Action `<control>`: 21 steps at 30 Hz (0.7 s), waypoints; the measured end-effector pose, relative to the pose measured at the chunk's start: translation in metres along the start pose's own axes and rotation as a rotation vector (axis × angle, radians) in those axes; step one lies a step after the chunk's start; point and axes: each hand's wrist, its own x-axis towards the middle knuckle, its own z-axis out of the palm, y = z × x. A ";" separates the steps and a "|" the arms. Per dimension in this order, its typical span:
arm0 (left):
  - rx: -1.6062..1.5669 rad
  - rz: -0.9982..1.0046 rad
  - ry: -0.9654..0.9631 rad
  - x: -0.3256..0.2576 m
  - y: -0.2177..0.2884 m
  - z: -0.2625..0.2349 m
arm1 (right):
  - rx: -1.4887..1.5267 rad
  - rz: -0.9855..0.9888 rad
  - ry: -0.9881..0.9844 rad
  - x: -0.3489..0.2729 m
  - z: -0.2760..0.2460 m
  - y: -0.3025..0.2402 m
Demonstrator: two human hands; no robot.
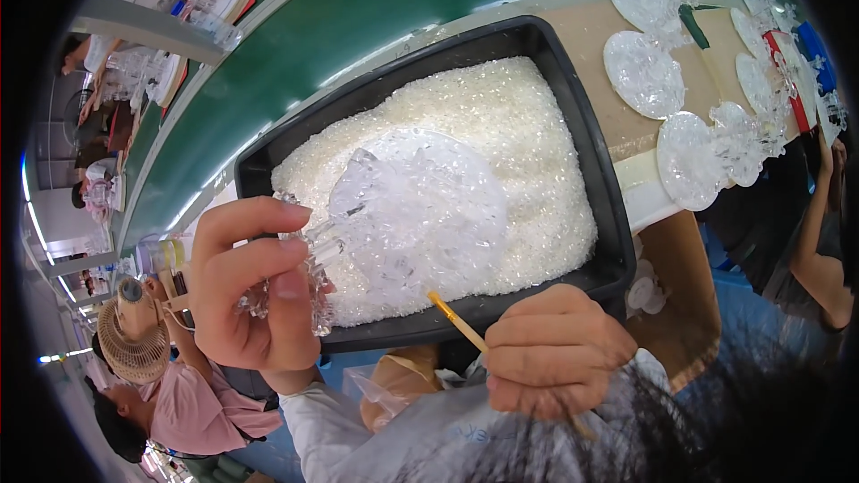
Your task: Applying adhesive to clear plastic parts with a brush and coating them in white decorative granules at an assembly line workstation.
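Observation:
My left hand (pixel 255 291) grips the ornate handle end of a clear plastic piece with a round disc (pixel 420 206), held over a black tray (pixel 586 139). The tray is filled with small clear-white beads (pixel 519 125). My right hand (pixel 555 349) is closed around a thin yellow stick (pixel 455 320), whose tip touches the lower edge of the disc. White sleeves cover both my forearms.
Several finished clear discs with ornate handles (pixel 644 72) lie on a tan board at the right. A green conveyor belt (pixel 340 27) runs behind the tray. A person in pink with a small fan (pixel 134 340) sits at lower left; another person's arm (pixel 819 241) is at right.

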 end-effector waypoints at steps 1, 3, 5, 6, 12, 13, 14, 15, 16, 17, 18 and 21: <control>-0.002 0.000 -0.004 -0.001 0.000 0.000 | -0.002 0.002 0.003 0.001 -0.003 -0.001; -0.024 -0.102 0.023 -0.005 0.002 0.000 | -0.003 -0.009 -0.089 0.007 -0.012 -0.002; -0.025 -0.101 0.026 -0.005 0.003 0.001 | -0.018 0.015 -0.086 0.007 -0.010 -0.003; -0.028 -0.101 0.033 -0.005 0.003 0.001 | -0.034 0.038 -0.085 0.007 -0.010 -0.003; -0.040 -0.098 0.027 -0.007 0.002 0.000 | -0.063 0.100 -0.125 0.004 -0.012 -0.008; -0.038 -0.098 0.027 -0.007 0.003 0.000 | -0.061 0.099 -0.124 0.004 -0.013 -0.009; -0.036 -0.102 0.021 -0.007 0.003 0.000 | -0.074 0.083 -0.144 0.004 -0.013 -0.009; -0.036 -0.104 0.017 -0.007 0.003 0.000 | -0.090 0.066 -0.164 0.005 -0.015 -0.010; -0.035 -0.103 0.018 -0.006 0.003 -0.001 | -0.090 0.063 -0.163 0.005 -0.015 -0.011; -0.041 -0.098 0.016 -0.006 0.003 -0.001 | -0.077 0.082 -0.148 0.005 -0.015 -0.012; -0.047 -0.095 0.012 -0.006 0.003 -0.001 | -0.064 0.102 -0.131 0.004 -0.015 -0.013; -0.026 -0.034 -0.007 -0.004 0.003 0.001 | -0.099 0.073 -0.179 0.010 -0.017 -0.011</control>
